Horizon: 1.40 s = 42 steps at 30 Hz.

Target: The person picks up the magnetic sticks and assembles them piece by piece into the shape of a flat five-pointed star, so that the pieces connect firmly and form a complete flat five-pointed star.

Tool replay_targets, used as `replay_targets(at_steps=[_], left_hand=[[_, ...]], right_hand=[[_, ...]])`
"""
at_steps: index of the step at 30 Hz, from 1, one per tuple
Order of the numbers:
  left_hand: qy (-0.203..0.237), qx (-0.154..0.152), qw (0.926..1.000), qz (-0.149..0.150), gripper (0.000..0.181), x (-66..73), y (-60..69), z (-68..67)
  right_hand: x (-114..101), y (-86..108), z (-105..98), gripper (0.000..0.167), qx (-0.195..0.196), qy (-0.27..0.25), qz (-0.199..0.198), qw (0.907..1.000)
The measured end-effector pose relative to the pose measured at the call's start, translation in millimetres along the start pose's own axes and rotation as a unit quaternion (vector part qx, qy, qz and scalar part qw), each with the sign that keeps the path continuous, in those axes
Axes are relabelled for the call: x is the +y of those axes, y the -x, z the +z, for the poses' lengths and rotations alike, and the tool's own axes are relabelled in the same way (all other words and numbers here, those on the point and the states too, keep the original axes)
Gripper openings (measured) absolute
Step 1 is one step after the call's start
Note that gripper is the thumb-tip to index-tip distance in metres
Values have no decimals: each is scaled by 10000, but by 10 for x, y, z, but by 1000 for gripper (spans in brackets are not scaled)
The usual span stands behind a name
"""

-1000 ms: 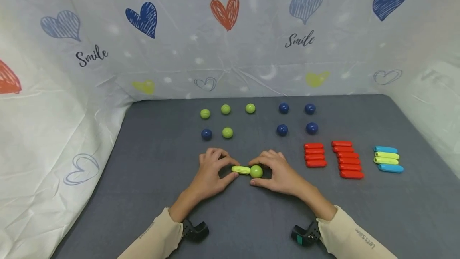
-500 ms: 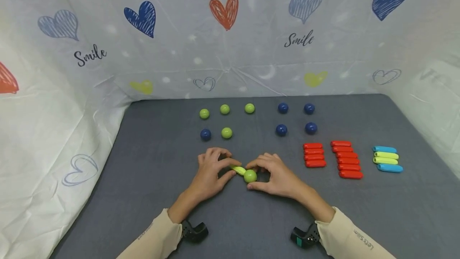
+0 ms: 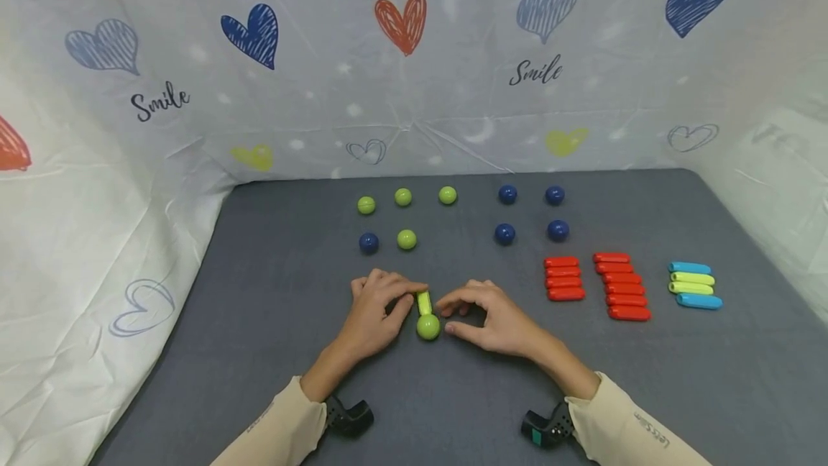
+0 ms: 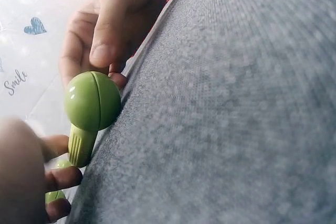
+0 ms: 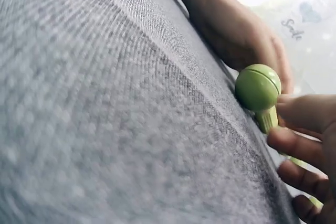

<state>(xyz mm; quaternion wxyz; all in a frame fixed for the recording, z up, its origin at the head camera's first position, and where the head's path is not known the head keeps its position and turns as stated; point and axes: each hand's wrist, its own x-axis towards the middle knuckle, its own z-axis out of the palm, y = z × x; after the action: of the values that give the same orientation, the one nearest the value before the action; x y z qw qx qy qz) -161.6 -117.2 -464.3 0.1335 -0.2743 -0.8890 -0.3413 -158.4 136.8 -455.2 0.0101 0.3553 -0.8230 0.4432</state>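
Note:
A light-green ball (image 3: 428, 327) and a short yellow-green ribbed stick (image 3: 424, 302) lie touching on the grey table, the stick pointing away from me with the ball at its near end. My left hand (image 3: 378, 311) touches the stick's far end with an outstretched index finger; its thumb stays off the stick. In the left wrist view, those fingertips meet the ribbed stick (image 4: 81, 148) below the ball (image 4: 92, 101). Just right of the pair, my right hand (image 3: 494, 315) hovers with fingers and thumb parted, holding nothing. From the right wrist, the ball (image 5: 258, 87) shows a seam around it.
Several green balls (image 3: 403, 197) and a blue ball (image 3: 369, 242) sit beyond my hands. More blue balls (image 3: 505, 234) stand right of them. Red sticks (image 3: 566, 283) lie in two columns, with blue and yellow sticks (image 3: 692, 278) farther right. A printed cloth (image 3: 414, 92) hangs behind.
The joined stick and ball have swung from lying sideways to pointing toward me, the ball moving left and nearer. My right fingers have come away from the ball; the left thumb has left the stick.

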Motion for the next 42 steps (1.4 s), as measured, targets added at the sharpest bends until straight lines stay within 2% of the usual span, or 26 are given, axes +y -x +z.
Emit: replay_targets(at_steps=[2, 5, 8, 10, 12, 16, 22, 30, 37, 40, 42], left_hand=[[-12, -83, 10000, -32, 24, 10, 6, -5], [-308, -243, 9992, -61, 44, 24, 19, -7], [-711, -339, 9969, -71, 61, 39, 32, -2], [-822, -344, 9960, -84, 61, 51, 37, 4], [-805, -293, 9963, -75, 55, 63, 40, 9], [-587, -112, 9982, -52, 39, 64, 50, 11], [-570, 67, 9983, -141, 38, 45, 48, 7], [-707, 162, 9971, -217, 35, 32, 26, 11], [-1291, 484, 9904, -81, 31, 26, 8, 17], [-1271, 425, 9910, -56, 32, 23, 10, 16], [-1035, 268, 9942, -78, 31, 25, 14, 8]], right_hand=[[18, -7, -26, 27, 182, 177, 16, 9997], [45, -16, -106, 24, 499, 615, 94, 9968], [82, -26, -256, 22, 875, 1121, 212, 9896], [126, -18, -394, 21, 1100, 1467, 314, 9825], [169, 1, -565, 20, 1152, 1767, 452, 9765], [236, 91, -909, 19, 931, 2206, 859, 9671], [307, 225, -1234, 24, 645, 2416, 1361, 9586], [324, 256, -1317, 27, 383, 2427, 1584, 9563], [332, 291, -1330, 30, 216, 2264, 1678, 9592], [359, 325, -1370, 30, 159, 2149, 1741, 9609], [380, 354, -1405, 27, 134, 2078, 1815, 9611]])
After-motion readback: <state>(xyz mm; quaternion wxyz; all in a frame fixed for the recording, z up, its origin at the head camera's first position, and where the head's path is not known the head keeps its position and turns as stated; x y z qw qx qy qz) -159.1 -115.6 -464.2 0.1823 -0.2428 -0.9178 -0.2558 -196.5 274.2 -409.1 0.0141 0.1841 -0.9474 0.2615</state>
